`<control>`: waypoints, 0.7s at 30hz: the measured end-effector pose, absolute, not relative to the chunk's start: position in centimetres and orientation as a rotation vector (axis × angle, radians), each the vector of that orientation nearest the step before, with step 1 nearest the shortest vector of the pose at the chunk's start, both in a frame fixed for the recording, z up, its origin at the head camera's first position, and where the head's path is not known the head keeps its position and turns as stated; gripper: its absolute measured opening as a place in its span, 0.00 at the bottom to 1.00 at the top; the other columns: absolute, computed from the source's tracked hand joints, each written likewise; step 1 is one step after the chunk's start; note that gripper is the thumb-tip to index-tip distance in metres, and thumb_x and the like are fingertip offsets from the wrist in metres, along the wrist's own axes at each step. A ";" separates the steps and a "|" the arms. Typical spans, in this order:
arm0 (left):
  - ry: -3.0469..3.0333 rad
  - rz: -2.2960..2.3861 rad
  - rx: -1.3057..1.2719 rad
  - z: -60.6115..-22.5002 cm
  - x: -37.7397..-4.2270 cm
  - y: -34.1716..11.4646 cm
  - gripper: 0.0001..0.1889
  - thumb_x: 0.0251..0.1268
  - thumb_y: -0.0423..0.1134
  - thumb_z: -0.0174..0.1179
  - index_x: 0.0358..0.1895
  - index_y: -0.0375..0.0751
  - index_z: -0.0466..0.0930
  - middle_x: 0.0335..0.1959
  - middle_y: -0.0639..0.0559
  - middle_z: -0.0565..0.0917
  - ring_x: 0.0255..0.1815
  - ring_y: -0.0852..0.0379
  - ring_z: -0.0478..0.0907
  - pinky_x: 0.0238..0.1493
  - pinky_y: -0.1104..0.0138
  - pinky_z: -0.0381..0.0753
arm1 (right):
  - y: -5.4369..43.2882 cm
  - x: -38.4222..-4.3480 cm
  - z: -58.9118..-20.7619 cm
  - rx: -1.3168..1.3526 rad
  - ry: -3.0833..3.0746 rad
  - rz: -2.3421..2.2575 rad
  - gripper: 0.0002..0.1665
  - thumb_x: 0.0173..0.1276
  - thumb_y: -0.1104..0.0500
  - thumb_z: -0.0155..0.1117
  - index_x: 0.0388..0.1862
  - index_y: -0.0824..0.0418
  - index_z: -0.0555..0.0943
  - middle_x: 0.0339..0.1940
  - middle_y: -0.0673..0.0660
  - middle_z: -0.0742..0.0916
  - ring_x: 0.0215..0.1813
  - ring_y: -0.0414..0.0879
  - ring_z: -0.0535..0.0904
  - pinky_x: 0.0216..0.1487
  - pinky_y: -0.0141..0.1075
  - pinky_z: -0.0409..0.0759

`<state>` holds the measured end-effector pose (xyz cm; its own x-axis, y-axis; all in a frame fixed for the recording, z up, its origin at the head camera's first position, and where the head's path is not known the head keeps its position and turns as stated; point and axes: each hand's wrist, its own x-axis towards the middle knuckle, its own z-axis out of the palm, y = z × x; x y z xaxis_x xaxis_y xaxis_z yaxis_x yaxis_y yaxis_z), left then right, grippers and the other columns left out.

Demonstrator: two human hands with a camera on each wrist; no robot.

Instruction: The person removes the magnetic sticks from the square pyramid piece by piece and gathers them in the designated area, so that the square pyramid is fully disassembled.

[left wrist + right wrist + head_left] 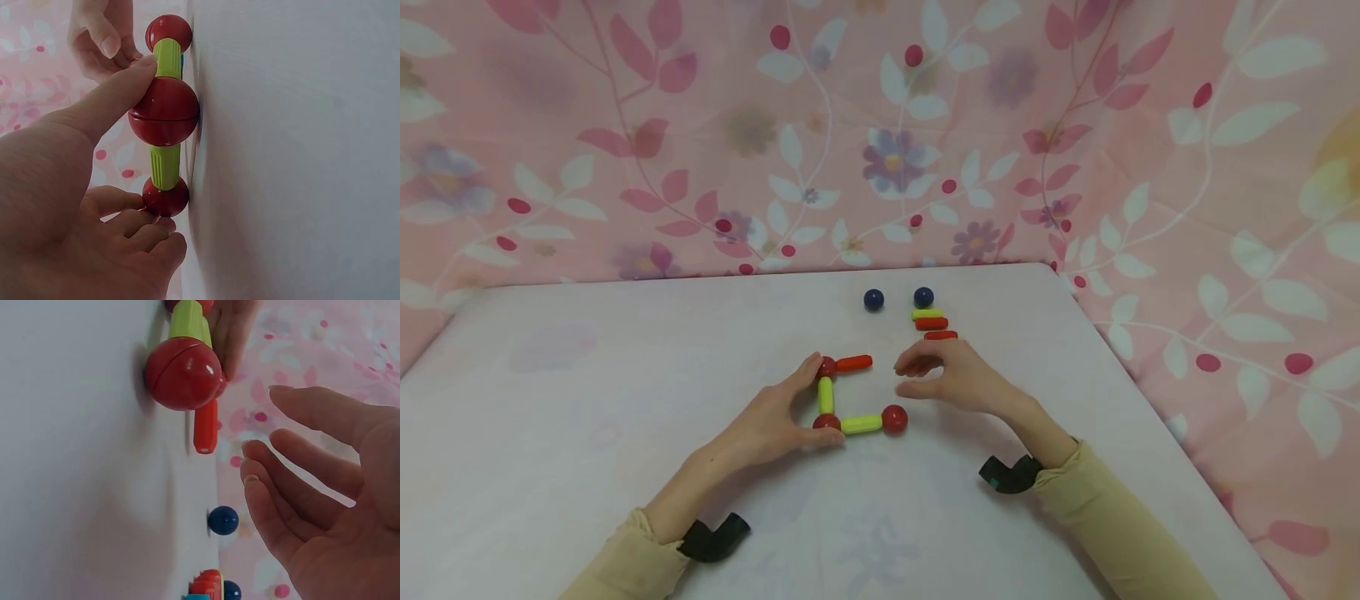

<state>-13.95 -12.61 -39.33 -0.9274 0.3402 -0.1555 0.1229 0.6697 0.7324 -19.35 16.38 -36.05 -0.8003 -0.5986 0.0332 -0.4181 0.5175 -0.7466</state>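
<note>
A U-shaped ball-and-rod toy frame lies on the white table. Its two yellow-green rods (861, 425) link three red balls (894, 419), and a red rod (854, 363) juts right from the far-left ball. My left hand (767, 421) spans the frame's left side, thumb against the near-left ball (164, 112) and fingers at the far-left ball (165, 199). To the right of the frame, my right hand (951, 375) hovers with loosely bent fingers, thumb and fingertips apart, nothing between them. In the right wrist view, the red rod's free end (205, 449) points past the nearest ball.
Two dark blue balls (873, 300) sit near the table's back edge. Loose red rods (931, 323) and a yellow-green rod (927, 314) lie just beyond my right hand. Pink floral cloth (700, 125) hangs behind and to the right. Each wrist carries a black mount (715, 537).
</note>
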 end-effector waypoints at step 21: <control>2.618 1.113 0.369 -39.4 -14.0 -12.7 0.59 0.49 0.61 0.74 0.81 0.50 0.47 0.82 0.50 0.54 0.81 0.44 0.52 0.71 0.40 0.64 | 14.9 -18.7 -38.6 -0.901 2.410 -0.930 0.14 0.62 0.52 0.75 0.46 0.51 0.85 0.32 0.45 0.82 0.36 0.42 0.77 0.38 0.31 0.78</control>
<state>-13.96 -12.67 -39.40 -0.9306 0.3351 -0.1475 0.1262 0.6719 0.7299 -18.69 14.87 -38.63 -0.7109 -0.6906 -0.1326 -0.4224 0.5701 -0.7047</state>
